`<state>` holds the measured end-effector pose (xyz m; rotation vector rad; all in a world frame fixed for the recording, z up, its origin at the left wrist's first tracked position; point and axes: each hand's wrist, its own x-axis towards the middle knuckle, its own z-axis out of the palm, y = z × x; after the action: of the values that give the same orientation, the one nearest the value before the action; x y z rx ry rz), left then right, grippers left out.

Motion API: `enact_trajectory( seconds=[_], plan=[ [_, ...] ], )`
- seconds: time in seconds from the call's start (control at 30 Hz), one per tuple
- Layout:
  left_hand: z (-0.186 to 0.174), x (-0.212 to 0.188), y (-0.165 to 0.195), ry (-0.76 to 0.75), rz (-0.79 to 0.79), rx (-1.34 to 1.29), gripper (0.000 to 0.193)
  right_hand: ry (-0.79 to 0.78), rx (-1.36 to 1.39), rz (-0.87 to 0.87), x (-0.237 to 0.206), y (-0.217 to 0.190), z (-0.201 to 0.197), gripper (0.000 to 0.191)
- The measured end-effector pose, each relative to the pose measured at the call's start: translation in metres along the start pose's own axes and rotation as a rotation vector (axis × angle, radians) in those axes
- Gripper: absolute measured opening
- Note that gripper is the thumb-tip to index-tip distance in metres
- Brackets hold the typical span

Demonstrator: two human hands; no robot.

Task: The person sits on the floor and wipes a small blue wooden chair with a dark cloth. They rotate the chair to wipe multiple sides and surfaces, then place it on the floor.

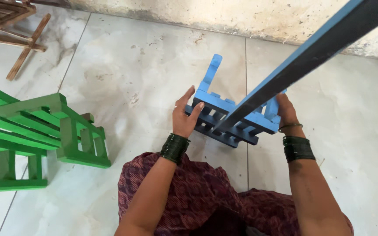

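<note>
A blue-painted wooden slatted frame (224, 114) stands tilted on the tiled floor in front of me. One long blue leg (311, 54) rises from it toward the camera at the upper right. My left hand (184, 117) grips the frame's left end, fingers over the top slat. My right hand (285, 111) holds the frame's right end, partly hidden behind the leg and slats. Dark bangles sit on both wrists. A maroon patterned garment (197, 192) covers my lap below.
A green-painted wooden slatted frame (44, 135) lies on the floor at the left. Unpainted wooden pieces (14, 30) lie at the top left corner. A stained wall (224, 17) runs along the far edge of the floor tiles.
</note>
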<state>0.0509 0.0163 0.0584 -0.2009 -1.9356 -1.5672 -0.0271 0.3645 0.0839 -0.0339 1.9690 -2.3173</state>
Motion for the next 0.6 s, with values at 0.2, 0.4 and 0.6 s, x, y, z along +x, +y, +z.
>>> enact_trajectory(
  seconds=[0.2,0.4,0.6],
  plan=[
    [0.006,0.016,-0.015,-0.026,-0.38,-0.629,0.041,0.03,0.059,0.011,0.014,0.015,-0.008,0.066],
    [-0.004,0.012,-0.015,0.102,-0.261,-0.253,0.019,0.031,-0.291,-0.333,0.021,0.023,-0.004,0.036],
    [-0.018,0.017,-0.032,0.266,-0.42,-0.379,0.015,0.013,-0.128,-0.233,-0.019,-0.011,0.031,0.018]
  ],
)
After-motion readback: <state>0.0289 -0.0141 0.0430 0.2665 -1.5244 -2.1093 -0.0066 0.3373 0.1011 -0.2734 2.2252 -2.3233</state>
